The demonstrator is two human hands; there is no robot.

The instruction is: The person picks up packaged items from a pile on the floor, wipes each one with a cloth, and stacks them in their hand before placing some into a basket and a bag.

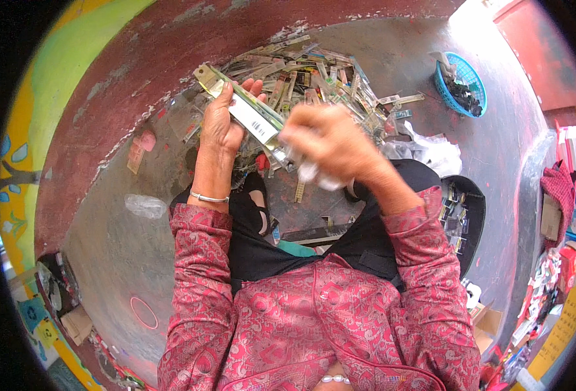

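Gripping one packet bundle (252, 120), its layers too overlapped to count, the left hand (223, 124) holds it slanting between both hands, seemingly to steady it for the blurred right hand (333, 140), curled at its near end, grip unclear; beyond on the floor (109, 221) lies one packet heap (327, 78), uncountable, with one basket (472, 73) far right

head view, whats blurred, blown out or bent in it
Head view: right hand smeared by motion, left hand sharper; head view: white glare above the blue basket; head view: maroon wall bowed by the fisheye, black around the rim.
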